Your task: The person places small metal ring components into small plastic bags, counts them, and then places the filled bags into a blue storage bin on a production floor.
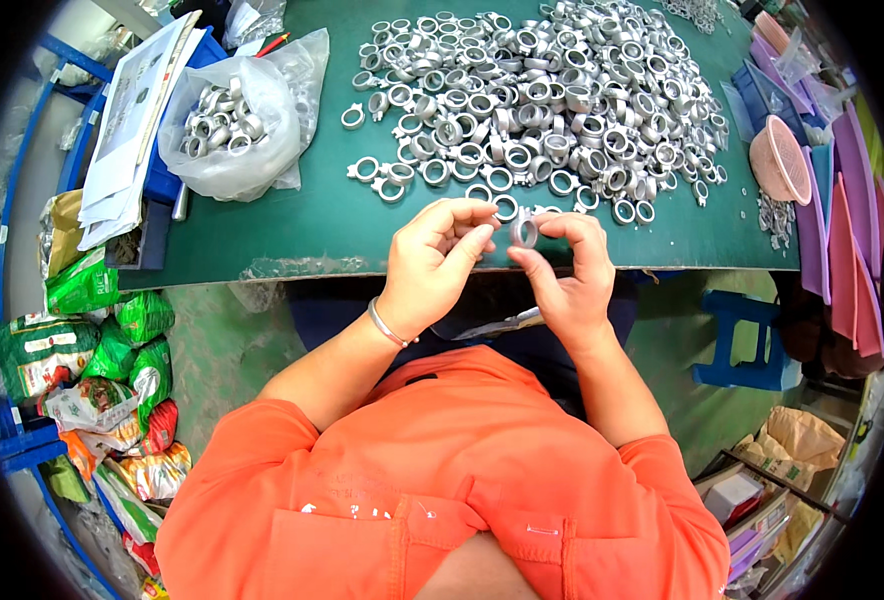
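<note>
My right hand (574,275) pinches a grey metal ring (524,233) between thumb and forefinger, just above the front edge of the green table (292,228). Just left of that ring is my left hand (432,262), its fingers curled and the thumb close to the forefinger. Whatever that pinch holds, if anything, is too small to make out. Beyond both hands spreads a large heap of similar metal rings (552,100), many with a small lug on the side. A few loose rings (364,168) lie at its left edge.
On the left, a clear plastic bag (232,170) holds more rings, beside stacked papers (132,120). A pink basket (780,162) and purple trays (842,200) stand at the right. Below are a blue stool (742,340) and packed bags (112,370).
</note>
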Motion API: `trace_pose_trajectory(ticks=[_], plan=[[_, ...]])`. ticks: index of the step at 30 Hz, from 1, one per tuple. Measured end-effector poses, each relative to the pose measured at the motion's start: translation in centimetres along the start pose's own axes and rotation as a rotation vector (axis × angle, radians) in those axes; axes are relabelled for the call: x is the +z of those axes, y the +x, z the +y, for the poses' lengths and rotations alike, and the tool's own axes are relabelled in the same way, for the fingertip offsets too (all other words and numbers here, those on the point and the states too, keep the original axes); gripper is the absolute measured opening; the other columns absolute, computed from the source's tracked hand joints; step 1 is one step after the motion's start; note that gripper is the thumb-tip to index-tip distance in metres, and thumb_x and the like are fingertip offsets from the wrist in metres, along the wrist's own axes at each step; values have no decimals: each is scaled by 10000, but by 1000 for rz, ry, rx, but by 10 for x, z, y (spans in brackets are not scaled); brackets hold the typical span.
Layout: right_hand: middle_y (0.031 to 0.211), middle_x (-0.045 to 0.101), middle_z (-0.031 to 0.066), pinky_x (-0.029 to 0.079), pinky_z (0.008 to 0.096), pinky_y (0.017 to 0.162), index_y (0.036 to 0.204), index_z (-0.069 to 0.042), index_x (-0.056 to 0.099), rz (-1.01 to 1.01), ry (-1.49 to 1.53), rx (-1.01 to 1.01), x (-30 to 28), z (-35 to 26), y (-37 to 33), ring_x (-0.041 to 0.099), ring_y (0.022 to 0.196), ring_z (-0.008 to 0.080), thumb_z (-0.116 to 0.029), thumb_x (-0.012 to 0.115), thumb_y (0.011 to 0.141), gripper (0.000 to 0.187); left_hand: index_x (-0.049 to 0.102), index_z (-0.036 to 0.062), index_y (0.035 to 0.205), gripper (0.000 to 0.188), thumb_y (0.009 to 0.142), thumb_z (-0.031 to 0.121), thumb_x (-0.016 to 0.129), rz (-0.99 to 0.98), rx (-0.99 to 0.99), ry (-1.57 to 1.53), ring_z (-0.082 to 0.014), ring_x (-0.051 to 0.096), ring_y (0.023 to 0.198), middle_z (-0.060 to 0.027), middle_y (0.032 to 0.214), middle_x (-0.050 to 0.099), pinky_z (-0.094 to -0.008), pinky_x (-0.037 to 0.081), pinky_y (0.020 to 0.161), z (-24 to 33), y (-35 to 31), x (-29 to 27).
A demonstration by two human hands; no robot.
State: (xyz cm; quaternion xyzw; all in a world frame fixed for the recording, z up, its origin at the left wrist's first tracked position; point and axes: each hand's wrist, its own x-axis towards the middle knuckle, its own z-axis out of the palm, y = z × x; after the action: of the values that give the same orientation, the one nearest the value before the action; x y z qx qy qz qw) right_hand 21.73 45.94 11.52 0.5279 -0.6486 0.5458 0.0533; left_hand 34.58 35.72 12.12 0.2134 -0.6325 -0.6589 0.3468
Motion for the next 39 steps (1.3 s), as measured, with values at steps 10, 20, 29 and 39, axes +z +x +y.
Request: trace_pose_trajectory(ticks=[10,20,29,39], plan=[[898,590,38,418,301,731,997,-60,512,-10,134,71,0,-24,-23,524,850,203,-64,789,634,457,634,-29,974,143,871,10,542,-77,29,-36,-116,601,781,-69,895,592,-225,512,696,12,-27,-4],[842,588,38,392,332,715,996,-63,486,36,137,-101,8,-35,-23,528,769,208,-92,802,619,492,628,-44,973,146,868,2,537,-61,31,8,-129,607,788,-90,897,596,-228,518,690,28,-42,-12],[835,562,51,374,330,729,1041,-54,458,-2,129,-113,18,-22,-25,489,765,216,-77,781,613,537,608,-55,1010,165,895,7,507,-90,34,-53,-124,612,809,-95,929,588,-230,531,726,17,-39,-18],[849,587,34,360,350,753,1091,-66,432,-25,66,-148,23,-16,-27,519,768,206,-41,767,595,600,614,-59,1002,163,886,-16,508,-111,-23,19,-113,597,780,-96,954,589,-224,505,705,4,-39,-24]])
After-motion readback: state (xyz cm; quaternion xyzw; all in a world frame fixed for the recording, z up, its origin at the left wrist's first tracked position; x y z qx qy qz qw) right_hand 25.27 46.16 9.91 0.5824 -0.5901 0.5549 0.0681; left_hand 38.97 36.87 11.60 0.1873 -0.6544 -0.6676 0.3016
